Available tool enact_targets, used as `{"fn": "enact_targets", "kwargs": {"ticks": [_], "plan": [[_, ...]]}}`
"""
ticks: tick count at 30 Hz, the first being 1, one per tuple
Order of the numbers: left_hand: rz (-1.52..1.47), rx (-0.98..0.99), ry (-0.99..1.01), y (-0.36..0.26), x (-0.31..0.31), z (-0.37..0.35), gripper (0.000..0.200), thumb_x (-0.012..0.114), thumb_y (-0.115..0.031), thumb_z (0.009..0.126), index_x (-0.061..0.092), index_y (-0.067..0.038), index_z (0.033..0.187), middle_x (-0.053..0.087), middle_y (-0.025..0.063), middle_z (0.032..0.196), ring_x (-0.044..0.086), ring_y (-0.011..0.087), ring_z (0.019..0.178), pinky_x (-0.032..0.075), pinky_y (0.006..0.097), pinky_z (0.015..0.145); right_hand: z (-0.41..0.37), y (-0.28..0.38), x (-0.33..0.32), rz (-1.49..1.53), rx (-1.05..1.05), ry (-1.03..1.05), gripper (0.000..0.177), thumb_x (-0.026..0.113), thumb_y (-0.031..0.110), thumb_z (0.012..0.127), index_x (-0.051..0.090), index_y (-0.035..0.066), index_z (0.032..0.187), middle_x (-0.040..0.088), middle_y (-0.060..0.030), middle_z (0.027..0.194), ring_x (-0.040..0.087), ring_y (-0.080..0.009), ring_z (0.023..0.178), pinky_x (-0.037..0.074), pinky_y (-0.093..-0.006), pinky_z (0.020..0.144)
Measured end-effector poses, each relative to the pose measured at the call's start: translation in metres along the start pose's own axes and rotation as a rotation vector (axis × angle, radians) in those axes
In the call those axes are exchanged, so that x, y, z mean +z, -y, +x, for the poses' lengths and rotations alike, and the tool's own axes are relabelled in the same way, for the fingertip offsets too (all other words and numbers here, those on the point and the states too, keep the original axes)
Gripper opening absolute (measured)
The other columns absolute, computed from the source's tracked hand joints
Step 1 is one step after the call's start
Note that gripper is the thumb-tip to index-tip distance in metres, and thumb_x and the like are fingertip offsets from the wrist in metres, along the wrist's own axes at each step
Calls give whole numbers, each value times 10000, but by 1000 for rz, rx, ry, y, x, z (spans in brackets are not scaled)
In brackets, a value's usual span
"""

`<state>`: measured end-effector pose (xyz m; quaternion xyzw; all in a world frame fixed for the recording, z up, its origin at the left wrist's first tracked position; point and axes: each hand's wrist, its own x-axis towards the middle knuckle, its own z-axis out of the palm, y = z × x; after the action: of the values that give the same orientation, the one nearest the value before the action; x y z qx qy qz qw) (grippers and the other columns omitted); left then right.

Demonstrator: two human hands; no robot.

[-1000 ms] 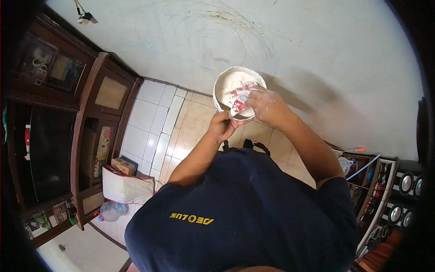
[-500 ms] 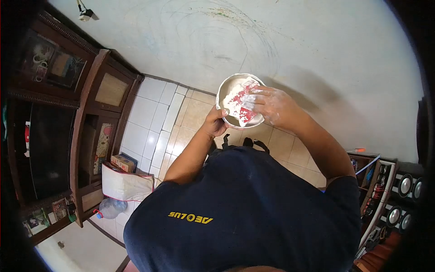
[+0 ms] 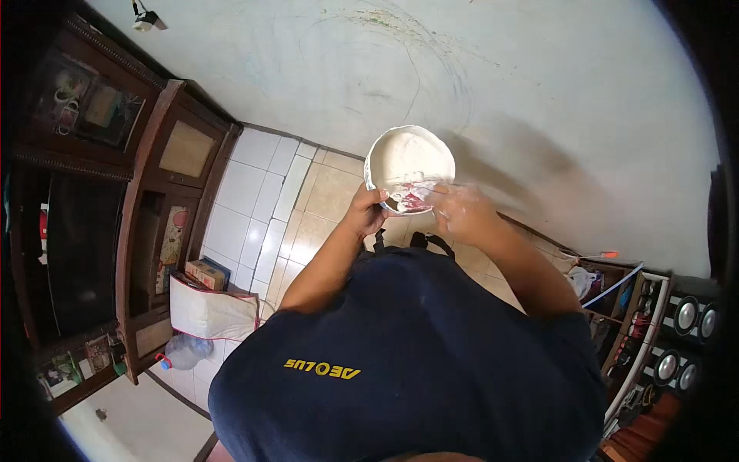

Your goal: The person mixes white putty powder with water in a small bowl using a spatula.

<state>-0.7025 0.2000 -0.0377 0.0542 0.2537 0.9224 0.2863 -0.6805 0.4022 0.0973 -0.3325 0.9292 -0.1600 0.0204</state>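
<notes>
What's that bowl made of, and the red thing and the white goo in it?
The bowl may be plastic: thin rim, smeared white. The white goo looks like thick, matte paste, maybe putty: it smears and clings. The red thing seems a flat plastic card, mostly goo-covered.

Scribbled wall [image 3: 539, 85], tiled floor [image 3: 254, 200], dark cabinet [image 3: 131, 177]
</notes>
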Motion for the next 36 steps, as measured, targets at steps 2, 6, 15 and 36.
{"fn": "enact_targets", "kwargs": {"ticks": [2,6,15,36], "plan": [[-83,-26,30,3,4,-3,740,635,-234,795,278,34,1384,491,221,1289,549,359,1159,474,518,978,2,7,-5,56,67,-28,124,570,88,790,650,48,876,645,-126,872,632,-330,812,511,-440,695],[-58,10,-39,13,14,-6,768,635,-222,793,238,14,1407,426,230,1347,503,381,1208,462,568,970,8,-15,-24,212,44,-255,80,587,64,826,628,28,886,581,-162,745,592,-295,647,473,-381,583],[95,2,-37,9,0,0,756,632,-245,753,316,20,1387,489,214,1302,537,351,1176,461,454,993,25,-31,-60,512,487,-18,189,627,103,823,657,5,982,656,-117,784,572,-176,724,459,-319,717],[83,-242,58,-20,-36,41,678,556,-444,728,561,61,1180,631,236,1105,644,334,988,505,423,907,81,-9,-81,117,-11,513,157,646,77,721,675,34,869,637,-192,767,610,-361,773,476,-437,680]]}}
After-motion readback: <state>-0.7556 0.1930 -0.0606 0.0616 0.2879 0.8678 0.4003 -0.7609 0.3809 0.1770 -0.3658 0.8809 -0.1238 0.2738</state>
